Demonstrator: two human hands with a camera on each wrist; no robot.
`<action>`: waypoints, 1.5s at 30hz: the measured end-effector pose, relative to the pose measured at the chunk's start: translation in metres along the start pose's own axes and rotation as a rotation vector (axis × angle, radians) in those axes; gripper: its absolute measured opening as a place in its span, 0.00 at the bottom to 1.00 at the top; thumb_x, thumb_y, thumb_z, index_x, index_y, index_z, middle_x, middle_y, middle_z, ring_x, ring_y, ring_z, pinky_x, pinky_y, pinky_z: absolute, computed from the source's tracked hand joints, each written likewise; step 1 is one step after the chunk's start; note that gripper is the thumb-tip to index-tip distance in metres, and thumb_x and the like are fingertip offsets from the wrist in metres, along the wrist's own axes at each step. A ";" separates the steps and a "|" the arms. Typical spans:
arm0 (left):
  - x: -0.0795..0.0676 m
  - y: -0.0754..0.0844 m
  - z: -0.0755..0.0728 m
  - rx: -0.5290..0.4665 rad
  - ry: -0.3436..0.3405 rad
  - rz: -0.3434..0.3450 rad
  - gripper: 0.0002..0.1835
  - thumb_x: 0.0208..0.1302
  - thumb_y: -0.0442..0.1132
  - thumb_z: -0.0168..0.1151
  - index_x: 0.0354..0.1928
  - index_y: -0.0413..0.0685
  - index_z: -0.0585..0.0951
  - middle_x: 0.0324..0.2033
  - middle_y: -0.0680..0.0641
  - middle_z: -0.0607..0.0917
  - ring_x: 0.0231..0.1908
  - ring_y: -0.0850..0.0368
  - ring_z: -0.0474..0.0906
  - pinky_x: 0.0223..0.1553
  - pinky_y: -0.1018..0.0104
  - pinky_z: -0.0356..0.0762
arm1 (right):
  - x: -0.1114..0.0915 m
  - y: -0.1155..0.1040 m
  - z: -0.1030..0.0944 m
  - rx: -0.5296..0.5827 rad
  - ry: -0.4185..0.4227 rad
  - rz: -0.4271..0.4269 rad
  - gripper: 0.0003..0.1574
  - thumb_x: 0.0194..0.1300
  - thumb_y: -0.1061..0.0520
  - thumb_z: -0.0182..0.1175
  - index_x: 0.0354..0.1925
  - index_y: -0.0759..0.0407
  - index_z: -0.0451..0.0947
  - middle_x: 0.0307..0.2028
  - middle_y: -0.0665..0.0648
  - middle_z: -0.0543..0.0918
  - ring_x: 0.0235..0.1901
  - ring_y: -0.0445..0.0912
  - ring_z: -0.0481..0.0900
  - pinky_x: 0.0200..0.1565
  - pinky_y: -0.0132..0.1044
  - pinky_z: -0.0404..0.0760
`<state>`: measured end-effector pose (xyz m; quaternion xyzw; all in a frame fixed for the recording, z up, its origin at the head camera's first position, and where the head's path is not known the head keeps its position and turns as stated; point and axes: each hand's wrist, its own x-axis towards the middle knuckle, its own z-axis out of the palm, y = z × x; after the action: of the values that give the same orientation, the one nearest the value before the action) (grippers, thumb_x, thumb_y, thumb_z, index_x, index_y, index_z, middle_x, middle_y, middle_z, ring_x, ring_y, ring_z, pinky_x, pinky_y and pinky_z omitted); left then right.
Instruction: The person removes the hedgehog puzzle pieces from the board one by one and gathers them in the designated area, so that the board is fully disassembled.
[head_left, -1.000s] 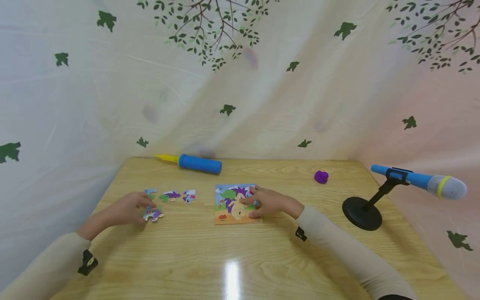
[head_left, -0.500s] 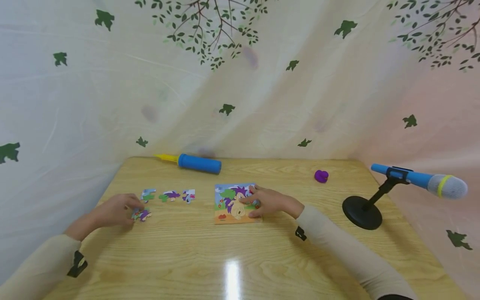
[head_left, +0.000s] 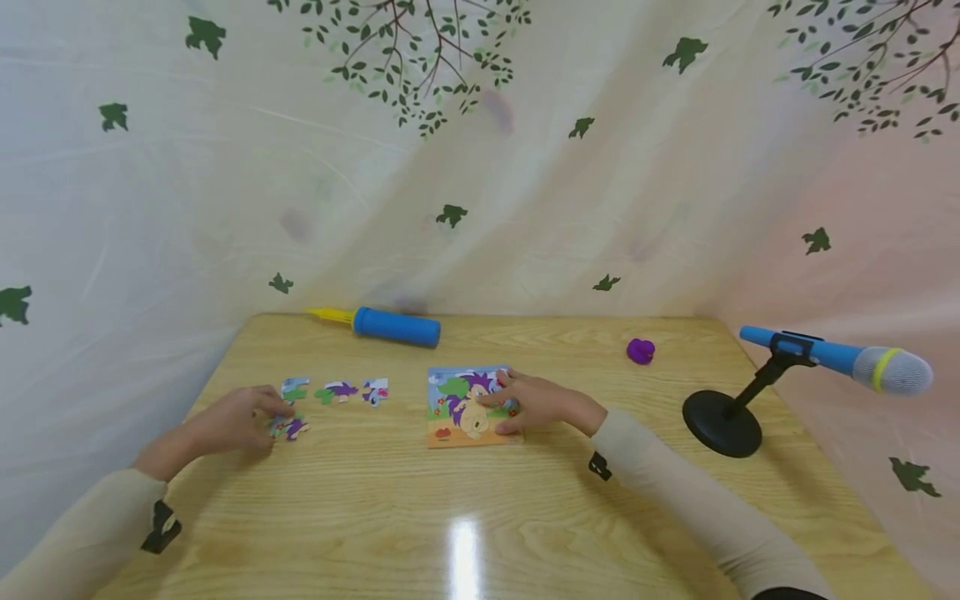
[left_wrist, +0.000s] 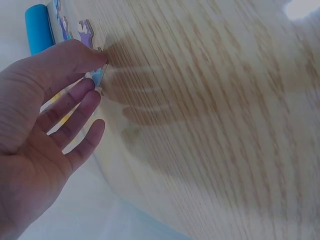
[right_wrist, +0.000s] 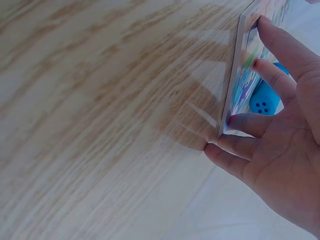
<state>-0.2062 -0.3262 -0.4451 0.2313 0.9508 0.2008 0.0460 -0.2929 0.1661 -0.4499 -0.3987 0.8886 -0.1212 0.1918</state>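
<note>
Near the table's left side, my left hand (head_left: 243, 421) pinches a jigsaw piece (head_left: 296, 429) with purple and green print between thumb and fingers. In the left wrist view my fingers hide most of that piece. Just beyond it lie three more pieces in a row: a blue-green piece (head_left: 295, 387), a purple-green piece (head_left: 337, 392) and a white-purple piece (head_left: 376, 392). At the middle, the right hand (head_left: 542, 402) rests spread fingers on the right part of a square puzzle board (head_left: 447, 421) with a purple-haired cartoon figure. The right wrist view shows these fingertips touching the board's face and edge.
A blue hand pump (head_left: 397, 326) with a yellow nozzle lies at the table's back edge. A small purple toy (head_left: 641, 351) sits at the back right. On the right stands a blue microphone (head_left: 832, 357) on a black stand (head_left: 722, 423). A printed curtain hangs behind.
My left hand has drawn its jigsaw piece leftward, then slightly back to the right, uncovering more of the blue-green piece. The right hand stays on the board.
</note>
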 end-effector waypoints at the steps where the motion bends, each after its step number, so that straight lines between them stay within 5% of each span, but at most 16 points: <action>1: 0.000 0.001 0.000 0.003 0.001 0.000 0.24 0.41 0.31 0.75 0.47 0.39 0.89 0.42 0.49 0.87 0.42 0.53 0.83 0.37 0.67 0.80 | 0.000 0.000 0.000 0.001 0.001 0.000 0.37 0.69 0.41 0.65 0.72 0.46 0.70 0.77 0.72 0.55 0.77 0.71 0.48 0.72 0.66 0.61; 7: 0.007 0.010 -0.002 0.034 0.031 -0.011 0.23 0.45 0.37 0.79 0.47 0.39 0.88 0.39 0.51 0.86 0.39 0.56 0.81 0.40 0.61 0.81 | -0.003 -0.001 -0.001 -0.002 0.007 -0.010 0.37 0.69 0.41 0.65 0.72 0.49 0.71 0.76 0.74 0.56 0.76 0.73 0.49 0.71 0.67 0.61; 11: 0.019 0.030 -0.004 0.018 0.069 -0.008 0.21 0.52 0.38 0.77 0.49 0.37 0.87 0.38 0.49 0.86 0.39 0.54 0.82 0.41 0.55 0.82 | -0.004 0.000 -0.002 0.001 0.003 0.010 0.38 0.69 0.41 0.64 0.73 0.47 0.69 0.77 0.73 0.55 0.77 0.71 0.48 0.72 0.66 0.60; 20: 0.077 0.083 0.010 -0.105 0.140 0.136 0.16 0.57 0.34 0.73 0.49 0.39 0.87 0.38 0.44 0.88 0.40 0.46 0.83 0.44 0.49 0.84 | -0.007 0.005 0.000 0.044 0.064 0.010 0.44 0.67 0.40 0.67 0.74 0.54 0.68 0.77 0.69 0.58 0.78 0.67 0.50 0.74 0.63 0.58; 32: 0.154 0.135 0.050 -0.217 -0.038 0.167 0.21 0.59 0.38 0.74 0.54 0.39 0.85 0.45 0.41 0.88 0.45 0.48 0.84 0.50 0.52 0.83 | -0.011 0.005 -0.001 0.051 0.108 -0.007 0.46 0.65 0.42 0.69 0.71 0.65 0.68 0.75 0.69 0.63 0.77 0.64 0.56 0.75 0.60 0.59; 45: 0.189 0.160 0.083 -0.215 -0.146 0.114 0.26 0.58 0.42 0.77 0.58 0.40 0.83 0.48 0.46 0.84 0.48 0.54 0.80 0.55 0.57 0.81 | -0.008 0.004 -0.005 0.044 0.074 0.024 0.45 0.63 0.42 0.71 0.70 0.62 0.71 0.75 0.68 0.63 0.74 0.65 0.62 0.72 0.57 0.66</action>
<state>-0.2919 -0.0798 -0.4561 0.2926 0.9033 0.2864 0.1281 -0.2928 0.1746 -0.4452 -0.3790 0.8969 -0.1532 0.1688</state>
